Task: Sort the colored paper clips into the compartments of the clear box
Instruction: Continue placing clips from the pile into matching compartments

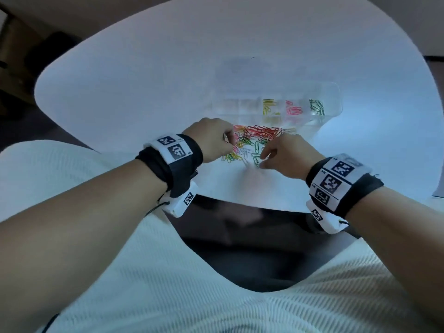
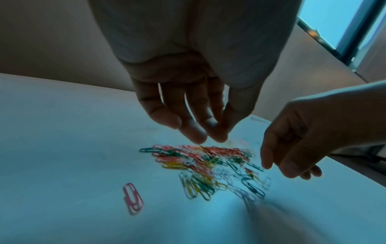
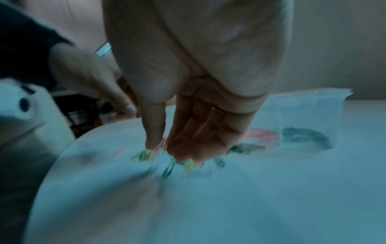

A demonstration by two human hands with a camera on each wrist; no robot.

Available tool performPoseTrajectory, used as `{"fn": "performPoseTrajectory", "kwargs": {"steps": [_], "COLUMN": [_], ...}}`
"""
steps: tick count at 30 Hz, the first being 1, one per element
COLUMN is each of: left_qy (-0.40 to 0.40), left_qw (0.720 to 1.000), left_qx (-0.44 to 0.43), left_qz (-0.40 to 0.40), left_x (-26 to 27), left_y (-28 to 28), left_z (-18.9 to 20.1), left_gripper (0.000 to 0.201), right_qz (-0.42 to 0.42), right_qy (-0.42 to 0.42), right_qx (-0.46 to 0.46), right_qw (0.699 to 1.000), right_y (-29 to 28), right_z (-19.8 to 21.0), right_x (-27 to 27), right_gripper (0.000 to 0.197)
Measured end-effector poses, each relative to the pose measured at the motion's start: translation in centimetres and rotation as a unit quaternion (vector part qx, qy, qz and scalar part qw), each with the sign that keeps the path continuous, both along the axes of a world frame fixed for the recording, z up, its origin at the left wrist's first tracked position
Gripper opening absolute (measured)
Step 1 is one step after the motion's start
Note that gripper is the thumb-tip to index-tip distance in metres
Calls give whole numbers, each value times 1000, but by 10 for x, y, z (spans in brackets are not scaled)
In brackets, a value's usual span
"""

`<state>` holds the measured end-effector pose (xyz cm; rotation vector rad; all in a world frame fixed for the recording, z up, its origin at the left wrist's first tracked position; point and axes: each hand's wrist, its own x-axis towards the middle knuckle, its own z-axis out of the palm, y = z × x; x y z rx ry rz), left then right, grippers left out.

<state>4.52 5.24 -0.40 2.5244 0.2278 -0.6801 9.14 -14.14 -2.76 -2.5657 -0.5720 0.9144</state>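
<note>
A loose pile of colored paper clips (image 1: 254, 140) lies on the white table (image 1: 144, 80), just in front of the clear box (image 1: 336, 92). The box holds yellow clips (image 1: 268, 106), pink clips (image 1: 294, 109) and green clips (image 1: 317, 108) in separate compartments. My left hand (image 1: 230, 140) hovers over the pile's left edge, and in the left wrist view the left hand (image 2: 211, 135) hangs with relaxed fingers that hold nothing I can see. My right hand (image 3: 167, 148) points straight down, its fingertips (image 3: 188, 155) touching clips at the pile's near right side; that view is blurred.
One pink clip (image 2: 132, 198) lies apart, left of the pile (image 2: 208, 165). The box's left compartments (image 1: 235, 104) look bare. The table's near edge (image 1: 240, 203) runs just below my wrists, with my lap in pale knit cloth beneath.
</note>
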Motion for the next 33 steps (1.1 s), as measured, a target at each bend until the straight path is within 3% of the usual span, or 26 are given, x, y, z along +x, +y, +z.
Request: {"fn": "performPoseTrajectory", "kwargs": {"steps": [3,8,14,20,24,28,31,33], "left_qy": [-12,-35,-97,-94,-94,-89,-114,-126], "left_qw": [999,995,986,977,977,983,988,989], "left_qx": [20,30,15,23,36,16,-32,-66], "left_qz": [-46,-88,-135,-191,-187,-161,-100,-43], "left_x": [-1,2,9,8,10,11,13,14], "left_y": [-9,-12,-18,-19,-19,-18,-19,-21], "left_z": [-14,-36,-49,-60,-62,-64,-61,-57], "left_gripper": [9,27,28,26,24,20,14,10], "right_qz": [-27,-72,-92,-123,-118,-116,-156,-196], "right_qy": [-30,-62,-68,-23,-6,25,66,93], "right_qx": [-22,-50,-69,-51,-15,39,109,158], "right_qw": [999,994,991,991,993,992,979,963], "right_y": [9,25,36,29,21,13,7,5], "right_z": [-12,-26,-33,-32,-31,-24,-20,-20], "right_x": [-17,-31,-35,-29,-24,-15,-10,-7], "right_gripper": [19,30,17,11,4,13,8,15]}}
